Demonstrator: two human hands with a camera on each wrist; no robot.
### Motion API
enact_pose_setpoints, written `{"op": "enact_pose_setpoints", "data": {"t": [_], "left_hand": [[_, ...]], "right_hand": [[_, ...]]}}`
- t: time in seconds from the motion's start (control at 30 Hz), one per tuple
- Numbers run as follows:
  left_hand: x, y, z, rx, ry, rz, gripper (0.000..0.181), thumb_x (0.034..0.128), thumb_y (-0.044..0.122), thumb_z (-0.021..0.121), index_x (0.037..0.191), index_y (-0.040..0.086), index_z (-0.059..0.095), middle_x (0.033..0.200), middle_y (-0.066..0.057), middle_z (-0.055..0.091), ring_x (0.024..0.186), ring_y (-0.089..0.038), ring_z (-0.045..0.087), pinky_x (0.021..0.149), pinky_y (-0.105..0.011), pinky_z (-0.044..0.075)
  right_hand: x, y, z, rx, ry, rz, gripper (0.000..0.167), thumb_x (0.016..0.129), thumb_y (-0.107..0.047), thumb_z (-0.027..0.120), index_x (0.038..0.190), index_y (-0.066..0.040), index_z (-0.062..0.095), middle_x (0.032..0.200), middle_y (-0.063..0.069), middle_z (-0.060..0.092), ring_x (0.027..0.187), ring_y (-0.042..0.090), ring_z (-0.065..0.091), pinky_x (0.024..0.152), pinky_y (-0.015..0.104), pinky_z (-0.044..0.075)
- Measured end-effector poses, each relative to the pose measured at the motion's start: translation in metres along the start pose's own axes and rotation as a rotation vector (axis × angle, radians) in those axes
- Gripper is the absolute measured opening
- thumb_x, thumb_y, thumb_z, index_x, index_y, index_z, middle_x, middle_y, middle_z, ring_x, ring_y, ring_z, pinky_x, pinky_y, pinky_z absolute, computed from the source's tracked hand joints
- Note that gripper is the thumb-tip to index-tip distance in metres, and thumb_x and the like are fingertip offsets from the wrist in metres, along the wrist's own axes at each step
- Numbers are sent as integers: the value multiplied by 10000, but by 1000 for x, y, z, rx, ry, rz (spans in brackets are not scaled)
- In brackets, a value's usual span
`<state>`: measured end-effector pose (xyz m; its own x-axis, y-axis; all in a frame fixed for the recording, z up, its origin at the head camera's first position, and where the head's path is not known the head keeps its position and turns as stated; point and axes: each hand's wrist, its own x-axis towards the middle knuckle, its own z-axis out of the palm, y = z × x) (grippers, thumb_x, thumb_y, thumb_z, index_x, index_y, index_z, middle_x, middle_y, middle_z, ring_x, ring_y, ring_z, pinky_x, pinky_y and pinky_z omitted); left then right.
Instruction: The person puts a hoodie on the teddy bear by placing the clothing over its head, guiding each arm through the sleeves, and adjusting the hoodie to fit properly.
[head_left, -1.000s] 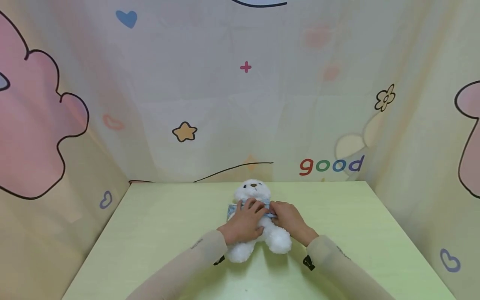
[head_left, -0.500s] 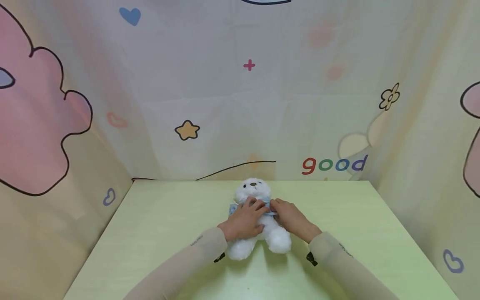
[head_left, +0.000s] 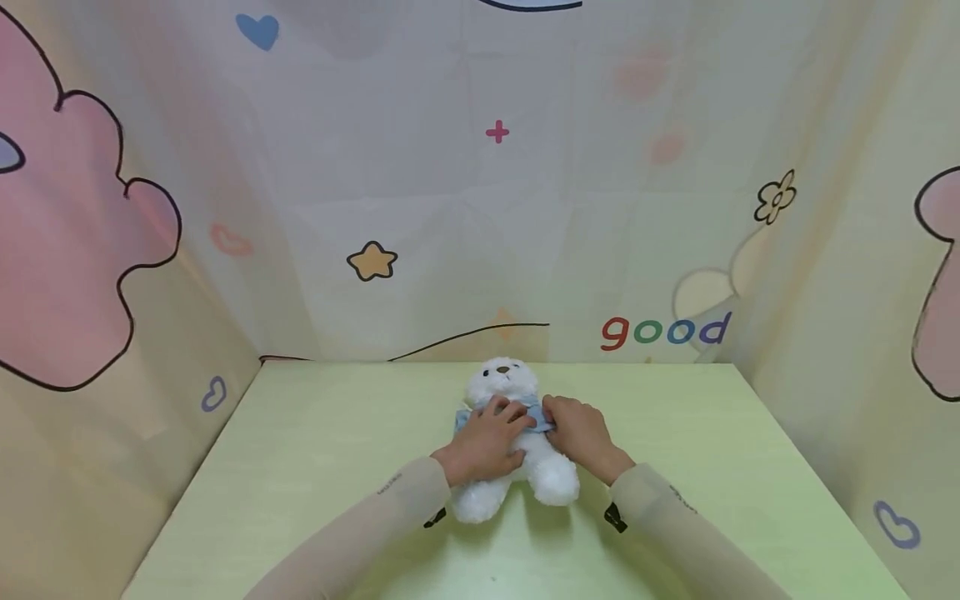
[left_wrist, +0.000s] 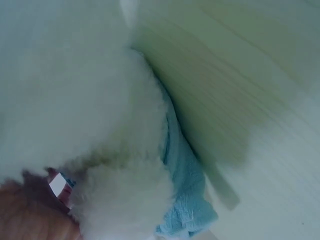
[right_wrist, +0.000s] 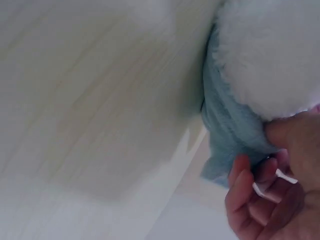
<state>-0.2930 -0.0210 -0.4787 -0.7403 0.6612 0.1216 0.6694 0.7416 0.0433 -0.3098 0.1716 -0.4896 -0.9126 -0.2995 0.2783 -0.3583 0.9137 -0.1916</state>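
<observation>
A white plush toy (head_left: 553,477) with a brown nose lies on its back, head toward the far wall. Light blue doll clothing (head_left: 538,417) wraps its upper body; it also shows in the left wrist view as blue cloth (left_wrist: 186,192). Across the toy's chest lies my left hand (head_left: 483,443), fingers bent over the front and thumb lower on the belly, holding it. At the toy's side my right hand (head_left: 583,433) pinches the edge of the clothing. In the right wrist view, curled fingers (right_wrist: 241,192) and the thumb meet at the blue cloth (right_wrist: 230,125).
The toy lies on a pale green table (head_left: 337,433), near its far edge. Patterned curtains (head_left: 420,167) enclose the back and both sides. A black clip (head_left: 615,518) hangs at the right sleeve, and another black clip (head_left: 435,518) at the left.
My right hand has shifted slightly away from the left, and more blue cloth shows between them. The left hand stays on the toy's chest. The head view has moved a little.
</observation>
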Motion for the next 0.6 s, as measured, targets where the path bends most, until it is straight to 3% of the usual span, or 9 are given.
{"op": "enact_pose_setpoints", "data": {"t": [0.13, 0.3, 0.43, 0.6], "left_hand": [[1, 2, 1, 10, 8, 13, 403, 985, 395, 538, 1371, 282, 509, 1444, 41, 446, 1329, -222, 355, 955, -512, 460], [0, 1, 3, 4, 18, 12, 408, 986, 390, 537, 1378, 280, 509, 1451, 38, 442, 1330, -231, 358, 950, -520, 469], [1, 0, 5, 3, 31, 2, 425, 984, 403, 544, 1389, 282, 499, 1453, 44, 429, 1325, -234, 355, 935, -524, 479], [-1, 0, 4, 18, 17, -12, 432, 985, 412, 536, 1398, 292, 493, 1452, 51, 431, 1324, -228, 357, 946, -522, 470]], "right_hand": [[0, -1, -1, -48, -11, 22, 276, 822, -33, 674, 722, -156, 448, 632, -13, 438, 498, 170, 395, 440, 301, 276], [0, -5, 3, -155, 48, 17, 204, 840, -65, 683, 797, -119, 491, 694, 26, 455, 472, 191, 400, 398, 319, 304], [0, -4, 6, -157, 93, -10, 184, 864, -68, 669, 817, -117, 499, 665, 31, 465, 449, 208, 403, 389, 331, 298], [-1, -4, 8, -149, 82, -24, 177, 876, -65, 655, 828, -121, 494, 663, 19, 457, 447, 199, 396, 392, 320, 281]]}}
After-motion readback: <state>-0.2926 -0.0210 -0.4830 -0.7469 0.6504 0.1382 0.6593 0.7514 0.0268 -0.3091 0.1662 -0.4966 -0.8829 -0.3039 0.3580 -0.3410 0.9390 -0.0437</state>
